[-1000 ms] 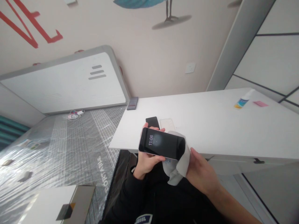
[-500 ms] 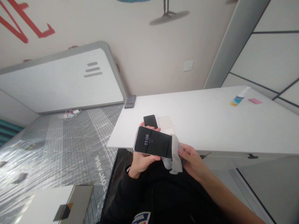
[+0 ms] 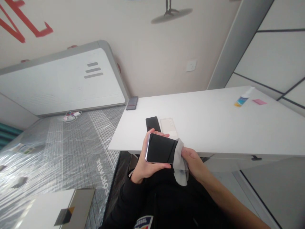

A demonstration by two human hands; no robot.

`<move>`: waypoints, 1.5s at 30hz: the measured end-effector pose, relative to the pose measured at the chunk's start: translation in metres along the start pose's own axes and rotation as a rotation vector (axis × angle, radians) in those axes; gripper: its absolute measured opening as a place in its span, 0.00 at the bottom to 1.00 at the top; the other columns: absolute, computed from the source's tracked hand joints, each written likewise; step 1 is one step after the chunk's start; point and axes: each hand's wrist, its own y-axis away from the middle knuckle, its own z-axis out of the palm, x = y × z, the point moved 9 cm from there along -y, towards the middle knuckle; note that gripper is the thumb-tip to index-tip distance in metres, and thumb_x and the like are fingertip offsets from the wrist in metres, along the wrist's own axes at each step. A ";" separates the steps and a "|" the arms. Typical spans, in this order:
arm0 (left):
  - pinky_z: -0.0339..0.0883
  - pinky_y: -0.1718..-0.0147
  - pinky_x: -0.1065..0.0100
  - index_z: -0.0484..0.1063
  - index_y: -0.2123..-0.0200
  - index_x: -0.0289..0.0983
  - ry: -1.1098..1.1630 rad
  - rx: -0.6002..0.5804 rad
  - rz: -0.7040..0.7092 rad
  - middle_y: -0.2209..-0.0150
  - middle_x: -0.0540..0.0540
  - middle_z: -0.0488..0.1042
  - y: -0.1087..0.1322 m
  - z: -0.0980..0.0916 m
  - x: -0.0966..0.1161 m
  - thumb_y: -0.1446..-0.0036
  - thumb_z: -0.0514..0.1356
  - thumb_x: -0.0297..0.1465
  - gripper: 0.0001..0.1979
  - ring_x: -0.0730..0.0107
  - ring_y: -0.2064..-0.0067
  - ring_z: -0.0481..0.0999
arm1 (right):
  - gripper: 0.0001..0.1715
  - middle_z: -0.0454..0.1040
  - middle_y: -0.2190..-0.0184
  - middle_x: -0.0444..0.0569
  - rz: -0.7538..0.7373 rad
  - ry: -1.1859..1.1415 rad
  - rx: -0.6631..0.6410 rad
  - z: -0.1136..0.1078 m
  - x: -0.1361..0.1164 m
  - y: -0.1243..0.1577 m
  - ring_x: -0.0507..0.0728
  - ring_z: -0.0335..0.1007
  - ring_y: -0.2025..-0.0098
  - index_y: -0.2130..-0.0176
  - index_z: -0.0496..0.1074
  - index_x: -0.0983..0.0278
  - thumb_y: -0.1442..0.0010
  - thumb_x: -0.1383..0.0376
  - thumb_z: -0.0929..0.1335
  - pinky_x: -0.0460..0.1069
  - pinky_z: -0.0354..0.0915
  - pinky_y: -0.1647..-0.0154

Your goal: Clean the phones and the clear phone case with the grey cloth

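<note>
Phone (image 3: 160,148): black, held above the near table edge. Silver rim shows down its left side, dark band runs across the face. Screen shows no clock now; the lit 11:06 is gone.
Left hand (image 3: 143,165): closed around the Phone, fingers wrapped over its top edge, thumb along the bottom edge. Firm cradle, not wide.
Right hand (image 3: 194,162): narrow pinch on the Cloth, fingers pressing it to the Phone's right end. Forearm bare, coming in from 4 o'clock.
Cloth (image 3: 181,168): grey, soft, folded over the Phone's right end, loose tail hanging toward 6 o'clock.
Change: Phone has turned in the left hand, and the Cloth now sits tighter on its end.
Table (image 3: 202,127): white, hands at its near edge.
Black slab (image 3: 152,123): flat on the Table at 12 o'clock from the Phone, just past the left fingers.
Phone case (image 3: 168,128): pale, see-through, just beside the Black slab at 1 o'clock from the Phone.
Spray bottle (image 3: 244,99): lying on the Table at 2 o'clock, blue label.
Pink card (image 3: 259,101): near the Spray bottle.
Blurred item (image 3: 132,103): at the Table's far corner, too pixelated to name.
Mattress (image 3: 71,143): plastic-wrapped, at 9 o'clock, below the Table's level.
</note>
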 end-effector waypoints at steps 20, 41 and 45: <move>0.62 0.35 0.43 0.63 0.35 0.54 -0.071 0.035 0.043 0.41 0.45 0.71 0.000 0.002 0.005 0.55 0.78 0.28 0.47 0.47 0.38 0.74 | 0.30 0.85 0.69 0.50 -0.011 -0.119 0.069 -0.005 -0.002 -0.008 0.65 0.83 0.62 0.67 0.81 0.58 0.52 0.36 0.77 0.56 0.79 0.59; 0.63 0.34 0.40 0.55 0.32 0.54 -0.143 -0.053 0.071 0.38 0.43 0.68 -0.001 -0.002 -0.006 0.53 0.78 0.36 0.50 0.45 0.35 0.72 | 0.23 0.86 0.65 0.50 0.089 -0.149 -0.132 -0.003 -0.008 -0.004 0.61 0.81 0.63 0.62 0.84 0.60 0.53 0.49 0.80 0.51 0.75 0.58; 0.62 0.34 0.41 0.55 0.33 0.53 -0.130 -0.105 0.055 0.39 0.43 0.69 -0.001 0.002 -0.006 0.53 0.78 0.35 0.50 0.46 0.34 0.71 | 0.30 0.85 0.67 0.48 0.087 -0.111 -0.091 -0.007 0.000 -0.006 0.59 0.80 0.69 0.62 0.83 0.60 0.60 0.46 0.83 0.50 0.75 0.63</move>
